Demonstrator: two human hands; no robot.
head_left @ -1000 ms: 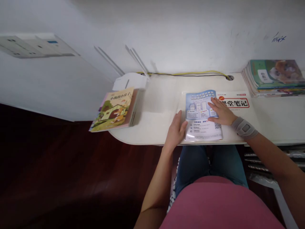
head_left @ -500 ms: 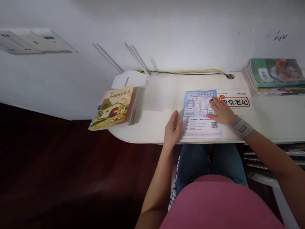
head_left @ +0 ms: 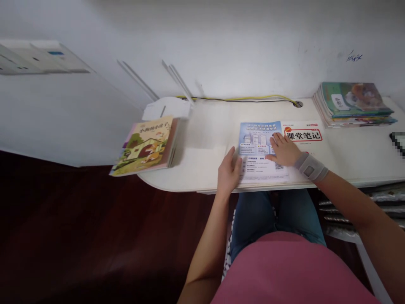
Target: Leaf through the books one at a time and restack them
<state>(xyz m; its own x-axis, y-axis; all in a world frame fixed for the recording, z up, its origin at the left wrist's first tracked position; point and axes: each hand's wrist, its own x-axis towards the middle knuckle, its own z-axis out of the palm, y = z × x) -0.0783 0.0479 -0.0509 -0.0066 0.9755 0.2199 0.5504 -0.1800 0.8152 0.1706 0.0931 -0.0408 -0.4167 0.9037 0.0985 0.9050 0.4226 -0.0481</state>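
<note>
A blue-and-white leaflet (head_left: 257, 139) lies on top of a white book with a red title band (head_left: 303, 135), near the front edge of the white desk (head_left: 205, 139). My right hand (head_left: 282, 149), with a grey wrist brace, lies flat on the leaflet's right half, fingers stretched out. My left hand (head_left: 229, 171) rests at the leaflet's left edge, fingers together and extended, touching the paper's side.
A stack of picture books (head_left: 147, 145) overhangs the desk's left end, with a white device (head_left: 166, 109) behind it. Another pile of books (head_left: 351, 103) sits at the back right. A yellow and black cable (head_left: 240, 99) runs along the wall. My knees are under the desk.
My left hand slid slightly right against the leaflet's left edge. My right hand stays flat on the leaflet. The view shifted a little to the right.
</note>
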